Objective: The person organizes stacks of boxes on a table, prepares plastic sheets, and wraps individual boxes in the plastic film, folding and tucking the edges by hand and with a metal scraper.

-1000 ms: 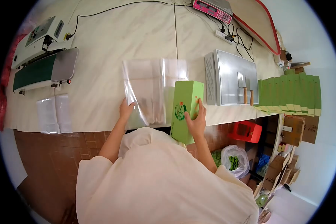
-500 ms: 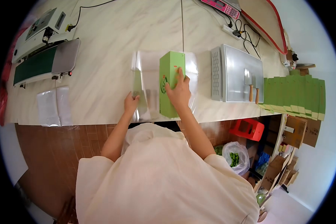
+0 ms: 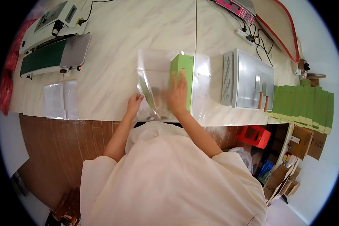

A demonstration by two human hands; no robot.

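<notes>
A tall green box [image 3: 188,77] lies on the table in front of me, on a wide sheet of clear plastic film [image 3: 154,62]. My left hand [image 3: 134,104] pinches the film's near left edge between thumb and fingers. Just left of the box, the film shows a green streak and shiny folds. My right hand [image 3: 179,94], partly smeared by motion, reaches over the box's left side with its fingers stretched out. Whether its fingertips press on the box or only hover is unclear, and they hide the printed left face.
Folded clear film [image 3: 60,100] lies at the left, below a machine with a green belt [image 3: 43,60]. To the right are a metal case [image 3: 248,67] with two wooden-handled tools, a row of green boxes [image 3: 303,103], a pink scale [image 3: 235,9] and a power strip [image 3: 245,36].
The view has shifted, so everything sits further right. My right hand has slid from the box's top toward its left side. My left hand stays at the film's edge.
</notes>
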